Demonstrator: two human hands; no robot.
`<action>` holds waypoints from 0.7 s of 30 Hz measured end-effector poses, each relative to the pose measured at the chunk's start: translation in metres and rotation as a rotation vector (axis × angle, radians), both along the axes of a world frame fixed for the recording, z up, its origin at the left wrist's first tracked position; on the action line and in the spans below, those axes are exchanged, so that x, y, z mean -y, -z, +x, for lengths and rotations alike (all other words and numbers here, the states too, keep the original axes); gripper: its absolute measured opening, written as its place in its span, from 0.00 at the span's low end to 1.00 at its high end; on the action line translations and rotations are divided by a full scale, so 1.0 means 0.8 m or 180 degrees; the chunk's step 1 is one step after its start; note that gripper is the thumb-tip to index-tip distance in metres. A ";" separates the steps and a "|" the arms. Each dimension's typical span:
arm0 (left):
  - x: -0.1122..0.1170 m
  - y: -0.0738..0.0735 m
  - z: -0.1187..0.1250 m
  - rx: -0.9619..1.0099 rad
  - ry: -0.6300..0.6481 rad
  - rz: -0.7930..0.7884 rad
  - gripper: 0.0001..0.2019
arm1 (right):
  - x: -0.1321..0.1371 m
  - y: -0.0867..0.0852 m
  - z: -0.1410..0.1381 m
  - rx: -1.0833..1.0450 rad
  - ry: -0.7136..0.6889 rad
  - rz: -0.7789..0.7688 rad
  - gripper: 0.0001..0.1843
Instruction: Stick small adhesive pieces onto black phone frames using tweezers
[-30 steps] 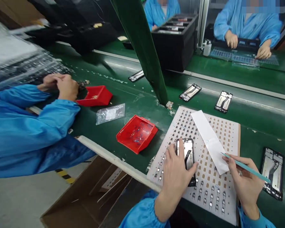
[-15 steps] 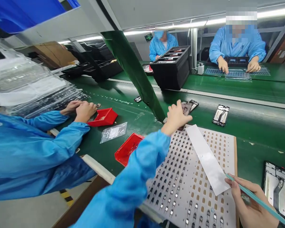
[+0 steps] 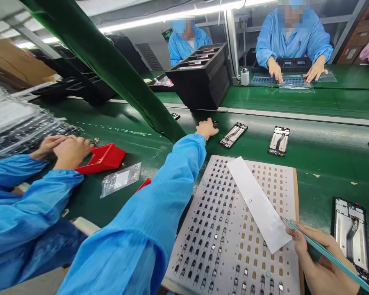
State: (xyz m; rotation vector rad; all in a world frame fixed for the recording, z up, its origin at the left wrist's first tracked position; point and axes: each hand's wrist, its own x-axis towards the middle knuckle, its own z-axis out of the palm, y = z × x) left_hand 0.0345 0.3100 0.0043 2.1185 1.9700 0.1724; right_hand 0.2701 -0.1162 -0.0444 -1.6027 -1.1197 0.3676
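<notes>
Tweezers [image 3: 332, 256] — one teal pair — sit pinched in my right hand [image 3: 331, 271] beside one parts sheet's [image 3: 233, 229] right edge, tips up-left toward the lone white paper strip [image 3: 258, 205], long axis slanting to lower right. From here I count six phone frames [image 3: 278, 141] on the desk [image 3: 313, 184] — one mostly hidden at my left hand [image 3: 206, 128], its axis unclear. I can't tell whether that hand grips it.
</notes>
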 end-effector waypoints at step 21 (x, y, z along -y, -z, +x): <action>0.226 -0.085 0.006 0.0190 0.2453 0.0366 0.34 | -0.027 -0.013 -0.003 -0.0124 0.0379 0.0426 0.07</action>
